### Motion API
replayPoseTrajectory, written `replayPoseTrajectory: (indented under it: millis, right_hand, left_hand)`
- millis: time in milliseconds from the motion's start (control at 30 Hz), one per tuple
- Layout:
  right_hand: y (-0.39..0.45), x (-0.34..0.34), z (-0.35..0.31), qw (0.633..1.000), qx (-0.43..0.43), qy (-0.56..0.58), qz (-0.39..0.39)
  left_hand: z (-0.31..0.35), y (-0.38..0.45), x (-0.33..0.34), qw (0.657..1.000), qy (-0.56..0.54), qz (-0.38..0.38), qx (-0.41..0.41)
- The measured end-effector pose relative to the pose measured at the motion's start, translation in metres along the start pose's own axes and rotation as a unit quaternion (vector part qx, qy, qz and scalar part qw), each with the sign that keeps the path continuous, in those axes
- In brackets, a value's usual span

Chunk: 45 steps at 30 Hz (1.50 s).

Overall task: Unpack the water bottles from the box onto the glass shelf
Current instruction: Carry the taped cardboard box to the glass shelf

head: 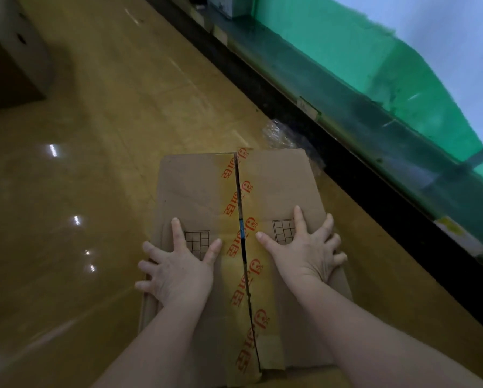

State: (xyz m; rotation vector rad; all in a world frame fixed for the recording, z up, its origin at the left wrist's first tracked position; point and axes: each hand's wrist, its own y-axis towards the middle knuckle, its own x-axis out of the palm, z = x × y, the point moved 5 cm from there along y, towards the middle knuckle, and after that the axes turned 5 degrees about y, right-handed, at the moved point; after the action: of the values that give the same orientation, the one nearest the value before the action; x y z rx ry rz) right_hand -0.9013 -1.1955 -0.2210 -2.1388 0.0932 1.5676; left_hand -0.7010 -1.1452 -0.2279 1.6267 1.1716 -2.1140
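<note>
A brown cardboard box (195,189) lies on the glossy yellow floor with both top flaps down. Clear tape printed with red marks runs along the slit between the flaps, and the slit gapes a little. My left hand (178,264) rests flat on the left flap, fingers spread. On the right flap my right hand (304,247) lies flat with its fingers spread toward the box's right edge. No water bottles show; the flaps hide the inside. The glass shelf (402,152) runs diagonally at the right, green-tinted, with a dark base.
Crumpled clear plastic wrap (279,133) lies on the floor just beyond the box, against the shelf's black base. Another cardboard box (10,65) stands at the far left. Glossy floor stretches to the left of the box.
</note>
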Motion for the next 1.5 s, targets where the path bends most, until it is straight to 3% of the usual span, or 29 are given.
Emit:
replayPoseTrajectory:
  millis: [300, 933, 1500]
  right_hand:
    - [0.113, -0.015, -0.094, 0.996, -0.086, -0.030, -0.008]
    - [0.308, -0.030, -0.308, 0.990, -0.137, -0.033, -0.026]
    - [0.369, -0.036, -0.372, 0.987, -0.133, -0.051, -0.069]
  left_hand:
    - [0.054, 0.084, -0.037, 0.996, -0.036, 0.018, -0.082]
    - [0.149, 0.306, -0.138, 0.987, -0.070, 0.036, -0.141]
    - [0.181, 0.377, -0.172, 0.982, -0.040, 0.003, -0.184]
